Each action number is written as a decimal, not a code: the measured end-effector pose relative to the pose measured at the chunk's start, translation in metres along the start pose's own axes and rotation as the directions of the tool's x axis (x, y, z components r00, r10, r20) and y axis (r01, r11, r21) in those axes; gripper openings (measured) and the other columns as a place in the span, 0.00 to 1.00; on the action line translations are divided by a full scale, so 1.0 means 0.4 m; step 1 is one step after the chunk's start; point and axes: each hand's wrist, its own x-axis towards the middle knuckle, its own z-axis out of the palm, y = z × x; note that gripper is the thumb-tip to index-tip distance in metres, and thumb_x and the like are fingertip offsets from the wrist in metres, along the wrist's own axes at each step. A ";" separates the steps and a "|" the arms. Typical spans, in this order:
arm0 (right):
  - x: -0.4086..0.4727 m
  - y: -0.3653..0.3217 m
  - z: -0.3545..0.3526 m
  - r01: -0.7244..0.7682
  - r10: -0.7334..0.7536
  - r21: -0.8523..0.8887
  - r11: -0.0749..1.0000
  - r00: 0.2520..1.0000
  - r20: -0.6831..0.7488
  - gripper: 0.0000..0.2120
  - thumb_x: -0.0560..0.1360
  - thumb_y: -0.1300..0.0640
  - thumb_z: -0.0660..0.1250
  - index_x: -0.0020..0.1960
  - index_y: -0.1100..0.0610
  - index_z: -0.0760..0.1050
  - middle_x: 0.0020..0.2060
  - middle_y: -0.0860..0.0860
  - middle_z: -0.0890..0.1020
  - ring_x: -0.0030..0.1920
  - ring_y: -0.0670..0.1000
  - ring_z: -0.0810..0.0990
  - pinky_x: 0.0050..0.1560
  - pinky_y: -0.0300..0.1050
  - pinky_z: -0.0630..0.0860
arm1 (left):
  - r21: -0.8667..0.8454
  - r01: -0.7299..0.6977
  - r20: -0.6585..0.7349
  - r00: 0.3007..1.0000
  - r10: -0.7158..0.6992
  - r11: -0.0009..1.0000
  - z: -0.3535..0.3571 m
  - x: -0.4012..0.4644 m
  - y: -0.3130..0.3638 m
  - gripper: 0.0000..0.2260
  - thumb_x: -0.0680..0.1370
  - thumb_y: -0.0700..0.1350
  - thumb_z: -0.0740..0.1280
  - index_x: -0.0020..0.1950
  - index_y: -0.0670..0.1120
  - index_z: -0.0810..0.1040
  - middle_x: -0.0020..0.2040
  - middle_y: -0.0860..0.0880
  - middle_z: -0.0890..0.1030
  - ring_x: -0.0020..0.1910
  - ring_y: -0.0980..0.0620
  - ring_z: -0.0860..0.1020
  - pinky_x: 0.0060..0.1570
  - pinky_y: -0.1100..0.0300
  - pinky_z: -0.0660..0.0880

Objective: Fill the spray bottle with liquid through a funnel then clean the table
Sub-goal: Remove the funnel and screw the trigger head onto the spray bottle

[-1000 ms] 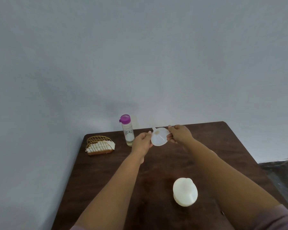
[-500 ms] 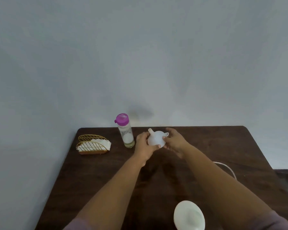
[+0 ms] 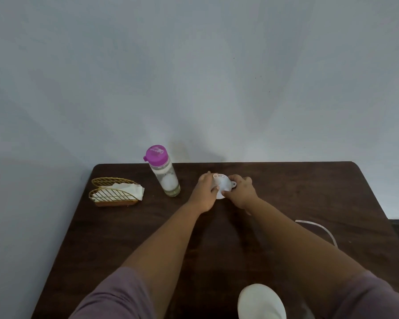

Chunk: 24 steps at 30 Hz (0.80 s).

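Both the left hand [image 3: 204, 192] and the right hand [image 3: 241, 192] grasp the white plastic funnel [image 3: 222, 186], spout up at 12 o'clock; it likely needs turning before filling.

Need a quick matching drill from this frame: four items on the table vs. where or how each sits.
1. funnel
2. bottle with the purple cap
3. gold wire holder
4. thin white tube

a. far left, holding white napkins
b. upright, near the far edge
c. held between both hands
d. lying curved at the right

Pairs: 1-c, 2-b, 3-a, 4-d
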 end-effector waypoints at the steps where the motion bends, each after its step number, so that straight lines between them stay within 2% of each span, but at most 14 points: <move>1: 0.004 0.004 0.000 0.025 -0.025 -0.049 0.998 1.000 -0.001 0.29 0.74 0.54 0.70 0.71 0.54 0.64 0.67 0.57 0.60 0.60 0.58 0.74 0.59 0.45 0.71 | 0.018 0.005 -0.011 1.000 -0.005 1.000 0.004 0.004 -0.005 0.21 0.82 0.40 0.60 0.75 0.44 0.64 0.78 0.45 0.58 0.76 0.46 0.62 0.71 0.57 0.60; 7: 0.005 0.007 0.011 0.135 -0.140 -0.105 0.985 0.989 -0.049 0.25 0.75 0.58 0.68 0.69 0.58 0.65 0.64 0.58 0.63 0.51 0.55 0.74 0.52 0.39 0.68 | 0.113 0.086 -0.147 0.987 -0.069 0.990 0.014 0.016 -0.030 0.20 0.78 0.37 0.62 0.71 0.43 0.69 0.69 0.44 0.72 0.69 0.45 0.70 0.67 0.56 0.66; 10: -0.010 0.010 0.012 0.145 -0.152 -0.114 0.983 0.987 -0.051 0.22 0.75 0.64 0.65 0.68 0.58 0.64 0.60 0.55 0.64 0.52 0.56 0.74 0.51 0.41 0.69 | 0.117 0.083 -0.127 0.990 -0.068 0.990 0.022 0.000 -0.027 0.23 0.79 0.36 0.61 0.74 0.42 0.65 0.73 0.43 0.68 0.73 0.45 0.65 0.71 0.56 0.62; 14: -0.033 0.009 -0.003 0.146 -0.154 -0.140 0.979 0.987 -0.049 0.26 0.74 0.70 0.62 0.69 0.54 0.63 0.64 0.58 0.63 0.48 0.53 0.73 0.50 0.42 0.70 | 0.122 0.078 -0.196 0.979 -0.053 0.989 0.019 -0.037 -0.020 0.25 0.81 0.37 0.60 0.77 0.42 0.60 0.77 0.45 0.62 0.77 0.46 0.58 0.74 0.55 0.57; 18: -0.101 0.002 -0.025 0.121 -0.130 -0.090 0.989 0.985 -0.111 0.28 0.74 0.66 0.66 0.71 0.54 0.63 0.65 0.57 0.64 0.54 0.54 0.76 0.56 0.42 0.71 | 0.126 0.032 -0.261 0.965 0.002 0.991 0.021 -0.119 0.009 0.24 0.80 0.39 0.62 0.76 0.44 0.62 0.76 0.46 0.65 0.76 0.48 0.60 0.72 0.57 0.60; 21: -0.186 0.013 -0.038 0.147 -0.150 -0.028 0.989 0.970 -0.191 0.26 0.74 0.62 0.68 0.69 0.54 0.65 0.63 0.56 0.67 0.53 0.54 0.77 0.60 0.45 0.72 | 0.083 -0.043 -0.351 0.934 0.070 0.996 0.030 -0.207 0.053 0.22 0.78 0.40 0.64 0.72 0.44 0.67 0.71 0.46 0.70 0.73 0.48 0.65 0.68 0.58 0.65; 24: -0.265 0.022 -0.055 0.156 -0.151 0.000 0.988 0.956 -0.251 0.23 0.74 0.62 0.66 0.67 0.53 0.67 0.60 0.54 0.70 0.52 0.50 0.75 0.58 0.43 0.72 | 0.003 -0.076 -0.386 0.920 0.071 0.997 0.036 -0.272 0.101 0.17 0.78 0.41 0.66 0.67 0.45 0.72 0.66 0.47 0.75 0.69 0.50 0.69 0.60 0.64 0.65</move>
